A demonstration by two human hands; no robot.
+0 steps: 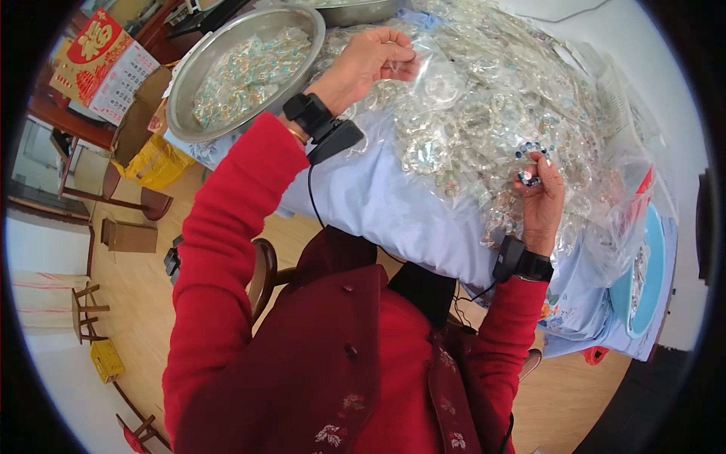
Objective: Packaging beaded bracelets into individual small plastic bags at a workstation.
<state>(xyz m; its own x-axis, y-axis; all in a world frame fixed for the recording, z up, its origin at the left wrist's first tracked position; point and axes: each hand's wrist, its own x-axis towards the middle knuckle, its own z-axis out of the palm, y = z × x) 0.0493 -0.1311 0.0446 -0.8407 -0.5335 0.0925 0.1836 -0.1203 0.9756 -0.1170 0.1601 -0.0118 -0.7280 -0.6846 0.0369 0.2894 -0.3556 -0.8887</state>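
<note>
My left hand (372, 64) is raised over the far side of the heap, thumb and fingers pinched on the edge of a small clear plastic bag (432, 59). In my right hand (543, 203), between thumb and fingers, is a beaded bracelet (533, 147) with dark blue and pale beads. Beneath both hands spreads a large heap of clear bags with beaded bracelets (484, 113) inside. Whether the bag at my left hand has anything in it, I cannot tell.
At the far left stands a steel basin (172, 106) of bagged beadwork. A light blue basin (652, 303) sits at the right. Pale blue cloth (363, 200) covers the table. Beyond its left side are a yellow bag (155, 163) and a brown carton (130, 235).
</note>
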